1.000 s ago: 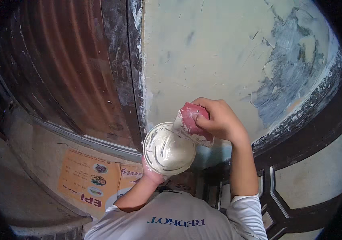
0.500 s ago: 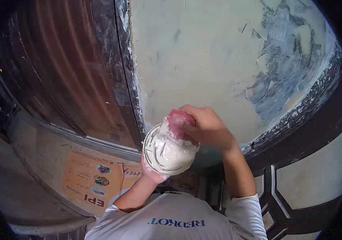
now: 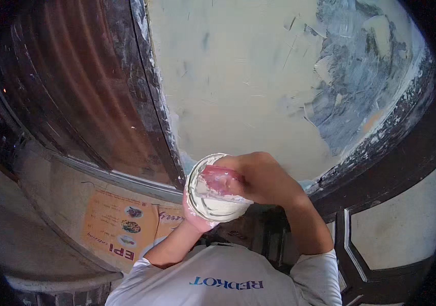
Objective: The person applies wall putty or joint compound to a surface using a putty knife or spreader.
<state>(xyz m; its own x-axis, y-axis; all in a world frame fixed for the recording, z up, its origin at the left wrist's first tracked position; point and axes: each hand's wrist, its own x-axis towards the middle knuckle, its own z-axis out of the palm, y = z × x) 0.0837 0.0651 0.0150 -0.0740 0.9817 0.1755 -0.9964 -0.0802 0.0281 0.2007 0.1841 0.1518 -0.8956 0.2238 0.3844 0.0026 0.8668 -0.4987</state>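
My left hand [image 3: 196, 218] is wrapped round the near left side of a round can [image 3: 191, 191]. White putty-like paste [image 3: 218, 209] lies in the can, and smears of it coat the rim and my fingers. Over the can's mouth, my right hand [image 3: 251, 172] grips a flat pinkish-red spreader [image 3: 221, 179]. Its lower edge carries white paste and sits at the can's opening; whether it presses into the paste, I cannot tell. Behind the can stands a pale wall panel [image 3: 228, 97], with a rough grey-blue patch [image 3: 350, 86] on its right.
Left of the panel rises a dark, paste-smeared frame [image 3: 146, 86] beside a brown wooden surface [image 3: 75, 86]. An orange printed sheet [image 3: 108, 219] lies on the floor at lower left. Dark framework with pale panels [image 3: 396, 239] stands at right.
My right hand and the spreader have come down and nearer, from the can's far rim to over its mouth. The view has shifted slightly, and the can stays in my left hand.
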